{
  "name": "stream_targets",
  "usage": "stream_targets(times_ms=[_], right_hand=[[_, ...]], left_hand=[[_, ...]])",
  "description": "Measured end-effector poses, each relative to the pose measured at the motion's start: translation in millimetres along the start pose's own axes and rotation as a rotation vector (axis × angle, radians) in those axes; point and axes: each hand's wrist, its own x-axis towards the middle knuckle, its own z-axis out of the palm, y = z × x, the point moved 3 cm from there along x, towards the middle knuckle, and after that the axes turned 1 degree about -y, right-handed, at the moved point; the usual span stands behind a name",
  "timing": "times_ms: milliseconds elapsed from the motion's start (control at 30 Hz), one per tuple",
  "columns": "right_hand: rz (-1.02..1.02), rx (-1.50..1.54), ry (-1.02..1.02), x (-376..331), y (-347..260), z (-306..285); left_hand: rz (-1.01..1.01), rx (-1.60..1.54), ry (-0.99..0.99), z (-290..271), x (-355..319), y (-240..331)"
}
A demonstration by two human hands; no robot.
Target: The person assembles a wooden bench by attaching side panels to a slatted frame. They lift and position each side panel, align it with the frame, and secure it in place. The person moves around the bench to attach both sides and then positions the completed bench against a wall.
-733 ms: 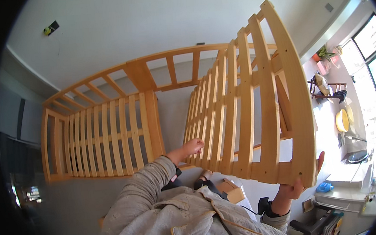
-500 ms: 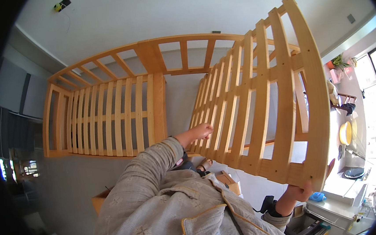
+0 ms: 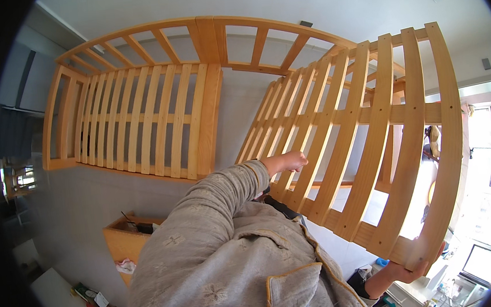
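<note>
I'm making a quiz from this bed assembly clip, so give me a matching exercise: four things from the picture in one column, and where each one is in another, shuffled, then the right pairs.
Things:
1. left hand
2. right hand
3. slatted bed panel
4. wooden box

Places:
A. under the panel's lower right corner
B. low at the left, beside the grey sleeve
C. closed on a slat near the panel's middle
D. raised and tilted, held between both hands

Pairs: 1-C, 2-A, 3-D, 4-B
</note>
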Motion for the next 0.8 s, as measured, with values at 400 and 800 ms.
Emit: stream_targets(times_ms=[400, 800], right_hand=[[-0.307, 0.113, -0.126, 23, 42, -37], [-0.175, 0.211, -0.084, 30, 80, -37]], left_hand=[[-0.048, 0.299, 0.083, -33, 1, -80], [-0.208, 0.082, 0.18, 15, -5, -133]])
